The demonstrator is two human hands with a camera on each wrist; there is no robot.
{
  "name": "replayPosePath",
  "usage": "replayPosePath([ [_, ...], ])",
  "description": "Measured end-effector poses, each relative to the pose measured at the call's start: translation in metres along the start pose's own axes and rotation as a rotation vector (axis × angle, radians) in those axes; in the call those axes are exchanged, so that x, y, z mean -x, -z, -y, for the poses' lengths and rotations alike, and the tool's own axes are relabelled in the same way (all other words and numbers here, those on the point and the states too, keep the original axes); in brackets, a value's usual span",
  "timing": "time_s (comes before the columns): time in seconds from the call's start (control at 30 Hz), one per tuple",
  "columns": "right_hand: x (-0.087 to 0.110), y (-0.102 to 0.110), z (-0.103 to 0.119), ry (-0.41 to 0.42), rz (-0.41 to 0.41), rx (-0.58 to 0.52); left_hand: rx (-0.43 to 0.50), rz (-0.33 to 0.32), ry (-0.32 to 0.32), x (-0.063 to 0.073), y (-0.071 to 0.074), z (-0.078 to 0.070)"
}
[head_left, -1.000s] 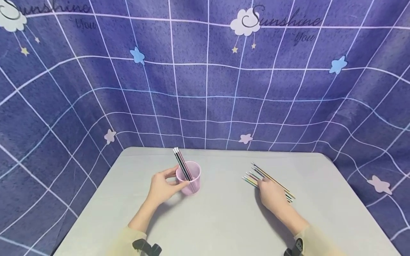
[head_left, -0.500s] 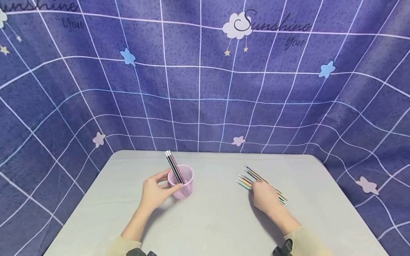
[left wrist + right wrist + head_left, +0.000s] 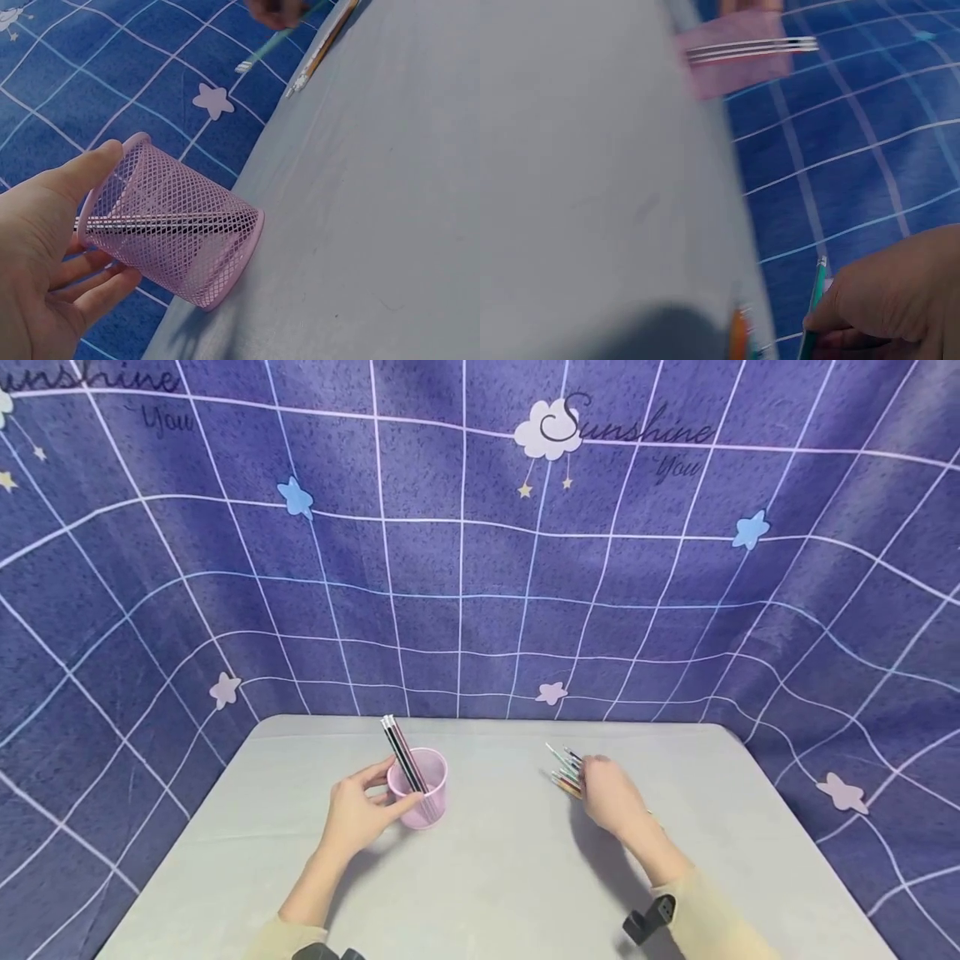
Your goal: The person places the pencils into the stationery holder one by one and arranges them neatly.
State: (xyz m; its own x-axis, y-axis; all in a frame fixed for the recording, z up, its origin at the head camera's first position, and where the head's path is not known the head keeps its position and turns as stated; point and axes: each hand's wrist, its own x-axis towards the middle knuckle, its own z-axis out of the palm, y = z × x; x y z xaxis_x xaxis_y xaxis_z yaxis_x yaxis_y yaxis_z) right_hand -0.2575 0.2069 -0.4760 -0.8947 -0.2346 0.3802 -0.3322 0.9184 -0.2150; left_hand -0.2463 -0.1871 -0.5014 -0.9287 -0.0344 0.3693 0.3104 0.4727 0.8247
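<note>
Head view: I've got the left hand (image 3: 358,814) gripping the pink mesh cup (image 3: 437,804) by its rim, cup on the table (image 3: 480,885), dark pencils (image 3: 403,754) leaning in it. Right hand (image 3: 611,797), well apart, holds a green pencil (image 3: 557,756); loose pencils (image 3: 567,787) lie beside it. Left wrist: I see the thumb at the rim, fingers against the mesh. Right wrist: I see the pinch on green, above the table; cup blurred up top.

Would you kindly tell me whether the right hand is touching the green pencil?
Touching. The right wrist view shows the right hand pinching the green pencil, with no gap between them and its pale end sticking out.
</note>
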Motion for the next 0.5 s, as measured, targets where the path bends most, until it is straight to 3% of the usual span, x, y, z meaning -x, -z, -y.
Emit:
replayPosePath([
  [0.17,-0.027,0.015,0.012,0.066,-0.087,-0.192,0.006,0.009,0.01,0.001,0.0,0.001],
  [0.33,-0.051,0.034,0.041,0.009,-0.063,-0.403,0.004,0.008,0.021,0.0,0.0,0.002],
  [0.5,-0.071,0.038,0.078,0.01,-0.122,-0.621,0.015,0.016,0.025,-0.002,0.002,0.002],
])
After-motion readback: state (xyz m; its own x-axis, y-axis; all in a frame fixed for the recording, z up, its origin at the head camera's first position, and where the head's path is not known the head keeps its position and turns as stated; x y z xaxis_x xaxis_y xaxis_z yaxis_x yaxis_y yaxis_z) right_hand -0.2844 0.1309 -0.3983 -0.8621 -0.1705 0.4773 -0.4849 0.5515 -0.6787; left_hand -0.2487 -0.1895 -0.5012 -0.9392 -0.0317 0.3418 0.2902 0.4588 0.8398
